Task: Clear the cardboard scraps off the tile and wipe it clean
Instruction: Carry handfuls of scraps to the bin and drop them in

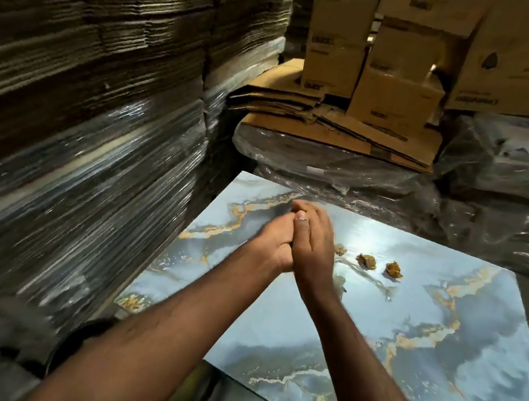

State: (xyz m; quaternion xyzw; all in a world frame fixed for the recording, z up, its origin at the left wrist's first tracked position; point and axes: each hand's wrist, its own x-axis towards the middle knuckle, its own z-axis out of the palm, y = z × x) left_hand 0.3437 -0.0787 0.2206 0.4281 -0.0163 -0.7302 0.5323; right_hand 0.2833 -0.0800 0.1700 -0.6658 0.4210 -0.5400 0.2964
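While the head camera looks down, the left hand [272, 241] and the right hand [313, 242] meet palm to palm over the glossy blue marbled tile [423, 347], at about 12 o'clock from the crossing forearms. Their fingers lie nearly straight against each other, fingertips pointing away from the person, and whether anything is caught between the palms cannot be told. The tile lies flat, its far corner at 11 o'clock and its near edge running off the frame at 5 o'clock.

On the tile, at 3 o'clock from the hands, sit three cardboard scraps in a row: the nearest scrap [340, 249] just beside the right hand and partly hidden by it, the middle scrap [366, 261] a little further out, the outer scrap [394, 269] beyond that. All three are small, crumpled and brown, apart from one another.

At 9 o'clock rises a tall stack of flattened cardboard sheets [86, 68], its lower part in shiny wrap. At 12 o'clock stand cardboard boxes [397, 96] over loose flattened cartons [304, 116]. At 2 o'clock lies a dark plastic-wrapped bundle [507, 190].
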